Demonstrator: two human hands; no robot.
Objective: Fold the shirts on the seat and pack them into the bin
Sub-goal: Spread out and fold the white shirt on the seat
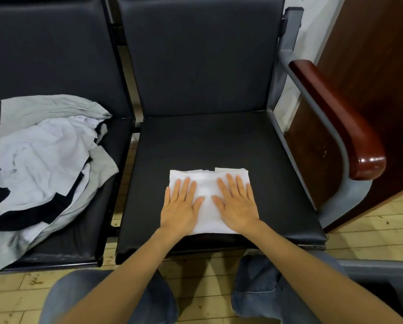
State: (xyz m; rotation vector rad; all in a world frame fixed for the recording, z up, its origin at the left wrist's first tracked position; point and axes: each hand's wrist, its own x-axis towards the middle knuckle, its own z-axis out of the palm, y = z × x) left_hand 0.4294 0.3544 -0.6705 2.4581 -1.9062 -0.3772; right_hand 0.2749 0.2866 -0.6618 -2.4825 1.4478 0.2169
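Note:
A white shirt (207, 183), folded into a small rectangle, lies near the front edge of the black padded seat (207, 141). My left hand (181, 204) presses flat on its left half, fingers straight. My right hand (236, 202) presses flat on its right half, fingers straight and spread. A loose pile of unfolded shirts (39, 164), grey, white and black, lies crumpled on the neighbouring seat to the left. At the bottom right, a dark bin (383, 284) with a grey rim shows partly.
A glossy brown wooden armrest (340, 120) on a grey metal frame bounds the seat's right side. A dark wooden panel (371, 66) stands beyond it. My knees in blue jeans (259, 286) are below the seat edge on a light wooden floor.

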